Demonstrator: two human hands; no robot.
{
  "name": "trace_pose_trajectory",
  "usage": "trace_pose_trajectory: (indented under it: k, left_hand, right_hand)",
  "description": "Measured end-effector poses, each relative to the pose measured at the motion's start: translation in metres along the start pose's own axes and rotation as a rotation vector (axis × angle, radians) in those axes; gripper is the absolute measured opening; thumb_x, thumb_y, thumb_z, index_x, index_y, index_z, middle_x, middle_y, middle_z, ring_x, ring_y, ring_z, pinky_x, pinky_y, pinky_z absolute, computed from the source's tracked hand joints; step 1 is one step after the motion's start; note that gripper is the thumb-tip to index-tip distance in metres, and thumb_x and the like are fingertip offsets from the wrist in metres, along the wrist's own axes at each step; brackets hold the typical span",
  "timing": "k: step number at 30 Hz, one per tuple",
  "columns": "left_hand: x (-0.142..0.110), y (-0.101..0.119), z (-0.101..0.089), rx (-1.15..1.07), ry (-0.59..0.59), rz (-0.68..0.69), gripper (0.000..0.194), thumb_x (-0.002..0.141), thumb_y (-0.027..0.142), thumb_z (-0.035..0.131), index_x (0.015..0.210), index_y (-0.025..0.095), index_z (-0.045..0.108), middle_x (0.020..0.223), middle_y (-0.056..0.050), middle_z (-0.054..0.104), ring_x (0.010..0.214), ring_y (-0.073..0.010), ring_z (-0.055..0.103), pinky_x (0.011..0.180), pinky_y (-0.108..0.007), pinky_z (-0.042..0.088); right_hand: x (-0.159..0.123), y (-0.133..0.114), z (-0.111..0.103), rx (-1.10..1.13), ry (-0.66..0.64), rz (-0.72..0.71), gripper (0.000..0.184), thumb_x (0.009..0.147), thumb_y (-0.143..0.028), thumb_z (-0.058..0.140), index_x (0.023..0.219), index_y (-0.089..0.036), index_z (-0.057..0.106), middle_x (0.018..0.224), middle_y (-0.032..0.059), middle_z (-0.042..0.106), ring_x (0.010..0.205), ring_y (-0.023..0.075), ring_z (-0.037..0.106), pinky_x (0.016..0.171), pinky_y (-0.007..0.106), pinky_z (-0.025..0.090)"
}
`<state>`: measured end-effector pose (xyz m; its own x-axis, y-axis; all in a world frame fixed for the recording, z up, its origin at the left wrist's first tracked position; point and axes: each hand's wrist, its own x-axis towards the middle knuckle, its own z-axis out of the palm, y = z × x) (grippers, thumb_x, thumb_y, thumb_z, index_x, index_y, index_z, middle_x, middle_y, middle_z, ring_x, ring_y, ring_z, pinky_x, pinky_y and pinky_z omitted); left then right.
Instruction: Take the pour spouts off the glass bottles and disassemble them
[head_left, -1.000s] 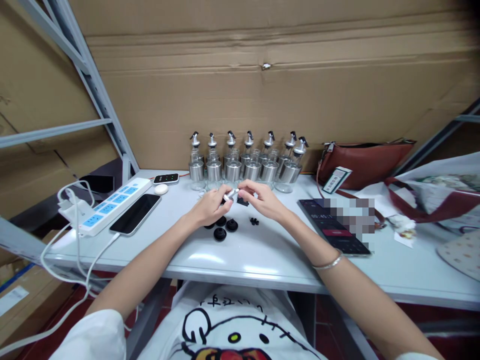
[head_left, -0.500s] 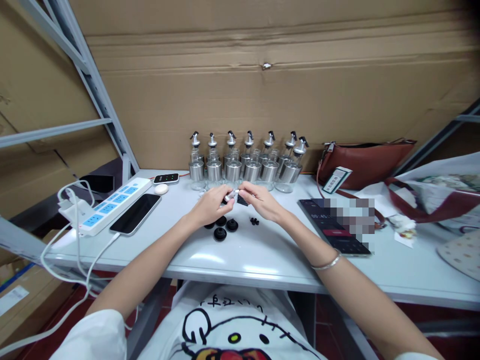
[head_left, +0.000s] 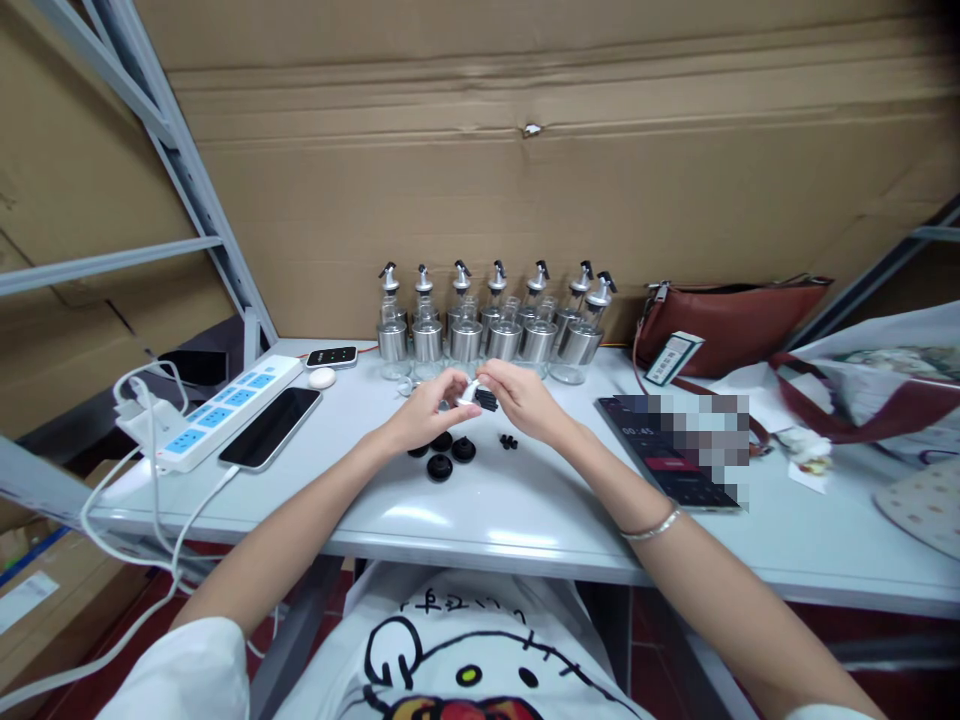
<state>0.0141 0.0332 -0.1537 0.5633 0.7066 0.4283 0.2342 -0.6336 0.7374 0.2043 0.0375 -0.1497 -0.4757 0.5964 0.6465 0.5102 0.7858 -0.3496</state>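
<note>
My left hand (head_left: 426,408) and my right hand (head_left: 523,400) meet above the middle of the grey table (head_left: 525,500). Between their fingertips they pinch a small spout part (head_left: 477,395), silver on the left and black on the right. Three black round stoppers (head_left: 442,455) lie on the table just below my left hand. A smaller black piece (head_left: 509,441) lies under my right hand. Behind the hands stands a row of several glass oil bottles (head_left: 495,330) with steel bases and silver pourers.
A white power strip (head_left: 225,405) with a cable, a black phone (head_left: 271,427), a small white puck (head_left: 322,377) and a small black device (head_left: 332,356) lie at the left. A dark tablet (head_left: 667,455) lies at the right, with a brown bag (head_left: 727,315) behind it. Cardboard stands at the back.
Both hands stayed in place. The fingers turned the small part slightly, so its black end now shows at the right fingertips.
</note>
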Motion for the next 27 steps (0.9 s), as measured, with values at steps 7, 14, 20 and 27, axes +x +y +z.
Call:
trace_pose_trajectory:
  k: [7, 14, 20, 27]
  left_hand:
    - [0.001, -0.002, 0.002, 0.261, 0.027, 0.1, 0.031, 0.085, 0.041, 0.055, 0.102, 0.017, 0.045, 0.091, -0.003, 0.055, 0.073, -0.0131, 0.054, 0.07, -0.027, 0.043]
    - [0.001, -0.001, 0.002, 0.45, 0.099, 0.268, 0.024, 0.09, 0.032, 0.048, 0.108, 0.017, 0.044, 0.096, -0.006, 0.055, 0.082, -0.0162, 0.054, 0.075, -0.028, 0.044]
    - [0.0, -0.002, 0.002, 0.504, 0.149, 0.284, 0.018, 0.086, 0.019, 0.046, 0.103, 0.016, 0.045, 0.09, -0.005, 0.056, 0.082, -0.0163, 0.054, 0.077, -0.029, 0.043]
    - [-0.001, -0.001, 0.001, 0.557, 0.237, 0.348, 0.011, 0.09, 0.028, 0.046, 0.093, 0.018, 0.049, 0.078, -0.001, 0.055, 0.071, -0.0139, 0.051, 0.069, -0.027, 0.04]
  right_hand:
    - [0.001, -0.001, 0.001, -0.181, 0.038, -0.025, 0.037, 0.099, -0.037, 0.023, 0.074, -0.02, 0.044, 0.065, -0.0003, 0.049, 0.058, 0.0129, 0.046, 0.057, 0.023, 0.032]
    - [0.001, -0.007, 0.003, -0.361, 0.166, -0.077, 0.038, 0.099, -0.033, 0.02, 0.071, -0.02, 0.042, 0.06, 0.0003, 0.049, 0.053, 0.014, 0.044, 0.055, 0.025, 0.03]
    - [0.0, -0.011, 0.005, -0.305, 0.062, -0.007, 0.034, 0.097, -0.031, 0.025, 0.069, -0.021, 0.04, 0.058, -0.0006, 0.047, 0.051, 0.0137, 0.043, 0.054, 0.025, 0.029]
    - [-0.001, -0.02, 0.006, -0.102, -0.046, 0.003, 0.025, 0.095, -0.031, 0.034, 0.077, -0.019, 0.048, 0.065, -0.0002, 0.052, 0.056, 0.0128, 0.046, 0.055, 0.023, 0.033]
